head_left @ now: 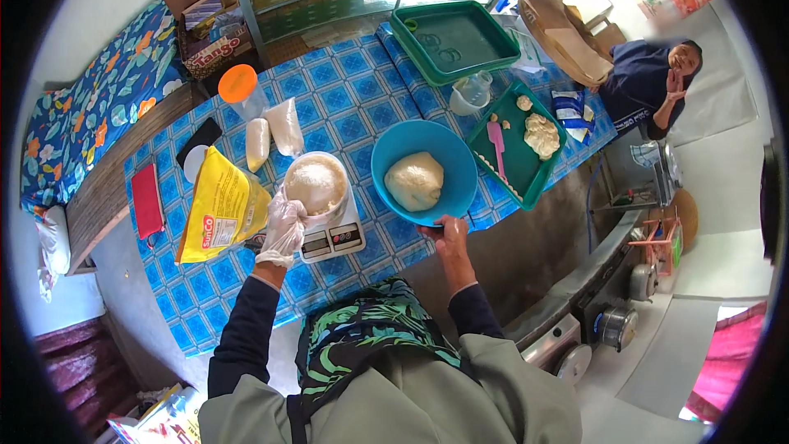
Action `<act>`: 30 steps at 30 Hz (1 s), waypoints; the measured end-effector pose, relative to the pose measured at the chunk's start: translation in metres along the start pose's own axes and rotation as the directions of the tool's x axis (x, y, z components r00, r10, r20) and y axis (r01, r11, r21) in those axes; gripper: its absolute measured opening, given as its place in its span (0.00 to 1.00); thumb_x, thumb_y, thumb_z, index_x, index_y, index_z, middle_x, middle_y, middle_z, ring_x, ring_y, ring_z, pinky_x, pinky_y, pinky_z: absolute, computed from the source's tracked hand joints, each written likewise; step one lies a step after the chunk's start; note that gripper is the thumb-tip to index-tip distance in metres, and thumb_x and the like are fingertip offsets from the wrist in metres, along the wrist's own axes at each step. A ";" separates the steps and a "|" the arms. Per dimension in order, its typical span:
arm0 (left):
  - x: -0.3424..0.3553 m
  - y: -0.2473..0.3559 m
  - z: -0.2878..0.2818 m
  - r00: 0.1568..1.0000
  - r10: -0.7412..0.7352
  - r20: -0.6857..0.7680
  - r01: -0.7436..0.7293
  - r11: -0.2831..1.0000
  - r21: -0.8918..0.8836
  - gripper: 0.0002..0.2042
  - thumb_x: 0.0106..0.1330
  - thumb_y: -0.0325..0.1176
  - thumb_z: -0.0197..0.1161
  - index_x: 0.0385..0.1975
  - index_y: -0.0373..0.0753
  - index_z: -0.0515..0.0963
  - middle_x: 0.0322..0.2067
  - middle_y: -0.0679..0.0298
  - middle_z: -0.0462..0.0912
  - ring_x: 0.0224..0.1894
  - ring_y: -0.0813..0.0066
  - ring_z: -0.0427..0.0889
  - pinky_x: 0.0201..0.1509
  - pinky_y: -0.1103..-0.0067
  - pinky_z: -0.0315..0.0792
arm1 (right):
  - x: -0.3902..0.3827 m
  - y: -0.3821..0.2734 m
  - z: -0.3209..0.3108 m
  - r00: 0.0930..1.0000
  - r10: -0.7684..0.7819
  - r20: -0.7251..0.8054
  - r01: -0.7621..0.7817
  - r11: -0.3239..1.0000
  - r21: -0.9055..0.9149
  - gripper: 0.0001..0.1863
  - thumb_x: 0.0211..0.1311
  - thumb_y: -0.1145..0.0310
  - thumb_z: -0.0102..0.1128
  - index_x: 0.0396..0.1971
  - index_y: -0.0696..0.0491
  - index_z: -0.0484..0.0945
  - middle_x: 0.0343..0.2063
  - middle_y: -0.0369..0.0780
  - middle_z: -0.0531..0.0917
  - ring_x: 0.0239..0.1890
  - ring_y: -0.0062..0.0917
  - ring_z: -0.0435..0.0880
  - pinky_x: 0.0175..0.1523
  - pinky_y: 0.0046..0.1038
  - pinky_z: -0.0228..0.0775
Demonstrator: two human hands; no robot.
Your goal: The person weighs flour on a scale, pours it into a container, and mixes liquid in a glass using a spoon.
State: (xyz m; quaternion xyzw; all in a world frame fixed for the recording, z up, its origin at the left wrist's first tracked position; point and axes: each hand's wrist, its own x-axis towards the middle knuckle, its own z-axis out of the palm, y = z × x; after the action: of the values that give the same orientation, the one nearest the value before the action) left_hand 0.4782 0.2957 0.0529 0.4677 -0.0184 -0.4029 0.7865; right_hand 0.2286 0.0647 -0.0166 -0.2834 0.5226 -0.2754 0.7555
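Note:
My gloved left hand (286, 224) grips the near left side of a white container (316, 181) of pale powder on a white scale (345, 242). A yellow pouch (218, 205) stands just left of it. My bare right hand (452, 237) is closed on a small dark object (429, 232), too hidden to name, at the near edge of a blue bowl (456, 168). Inside the bowl lies a pale ball of dough (415, 181). Two bags of white contents (285, 125) lie behind the scale, beside an orange-lidded container (238, 90).
The checked table (197, 300) also holds a red case (149, 201), a green tray (534, 185) with dough and a pink scraper (496, 144), stacked trays (456, 41) and a jug (468, 94). A person (637, 90) is at the right end. Stoves and pots (616, 329) line the right wall.

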 end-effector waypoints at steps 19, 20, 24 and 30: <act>-0.009 -0.014 0.046 0.996 0.089 0.001 -0.084 0.947 0.309 0.35 0.46 0.18 0.45 0.63 0.29 0.63 0.55 0.51 0.71 0.52 0.52 0.78 0.45 0.61 0.84 | 0.080 -0.068 0.119 0.910 -0.075 0.408 0.170 0.965 -0.202 0.39 0.59 0.61 0.65 0.64 0.62 0.58 0.43 0.53 0.79 0.29 0.30 0.86 0.29 0.24 0.78; -0.004 -0.016 0.054 0.991 0.123 0.050 -0.132 0.917 0.376 0.34 0.47 0.18 0.45 0.62 0.29 0.63 0.54 0.51 0.72 0.50 0.53 0.78 0.45 0.61 0.84 | 0.081 -0.070 0.093 0.914 -0.111 0.390 0.193 0.965 -0.178 0.36 0.61 0.62 0.64 0.64 0.62 0.60 0.41 0.51 0.81 0.28 0.28 0.85 0.29 0.24 0.77; 0.021 -0.040 0.121 0.995 -0.041 0.088 0.037 0.998 0.051 0.35 0.46 0.18 0.44 0.63 0.30 0.62 0.56 0.51 0.72 0.53 0.54 0.78 0.44 0.65 0.84 | 0.051 -0.079 -0.002 0.972 -0.129 0.198 0.180 0.947 -0.267 0.23 0.65 0.66 0.58 0.56 0.61 0.70 0.36 0.45 0.83 0.25 0.25 0.84 0.26 0.22 0.72; 0.052 -0.101 0.149 0.988 -0.005 0.157 0.004 1.000 0.007 0.35 0.48 0.19 0.43 0.64 0.33 0.61 0.55 0.50 0.72 0.50 0.51 0.81 0.41 0.65 0.86 | 0.017 -0.055 -0.073 0.997 0.049 0.055 -0.027 0.939 -0.342 0.18 0.66 0.68 0.57 0.53 0.58 0.73 0.34 0.42 0.84 0.25 0.24 0.83 0.27 0.23 0.73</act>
State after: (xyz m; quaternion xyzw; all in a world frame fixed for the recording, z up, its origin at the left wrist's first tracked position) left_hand 0.3905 0.1305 0.0422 0.4372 -0.0806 -0.4401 0.7802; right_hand 0.1584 0.0044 -0.0098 -0.4081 0.5438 -0.1573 0.7163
